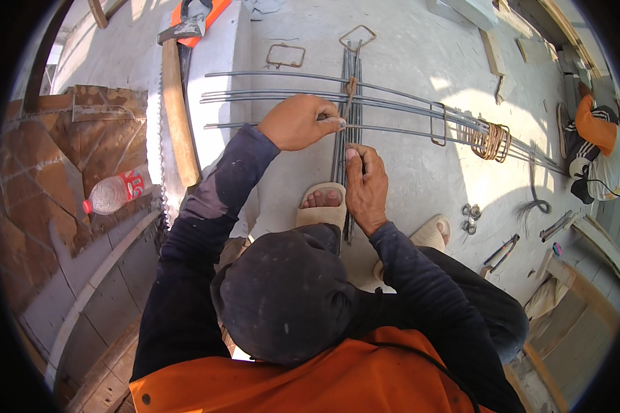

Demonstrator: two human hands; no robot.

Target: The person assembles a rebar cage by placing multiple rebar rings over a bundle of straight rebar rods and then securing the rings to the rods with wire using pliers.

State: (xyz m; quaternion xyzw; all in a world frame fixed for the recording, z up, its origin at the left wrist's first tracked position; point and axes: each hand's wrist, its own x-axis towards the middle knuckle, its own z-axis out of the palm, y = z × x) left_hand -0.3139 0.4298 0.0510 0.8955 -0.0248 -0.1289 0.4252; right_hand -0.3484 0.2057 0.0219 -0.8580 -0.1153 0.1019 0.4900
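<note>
My left hand is closed in a pinch where the lowest long steel rod meets a brown metal stirrup, seen edge-on. Which of them its fingertips grip I cannot tell. Just below and to the right, my right hand has its thumb and fingers curled together; anything between them is hidden. Several long rods run left to right, crossing over an upright bundle of steel rods. To the right, one stirrup hangs around the long rods, beside a cluster of brown stirrups.
Two loose stirrups, one rectangular, lie ahead. At left are a wooden-handled hammer, an orange-handled saw and a plastic bottle. Wire coils, a wire bundle and pincers lie right, near another person.
</note>
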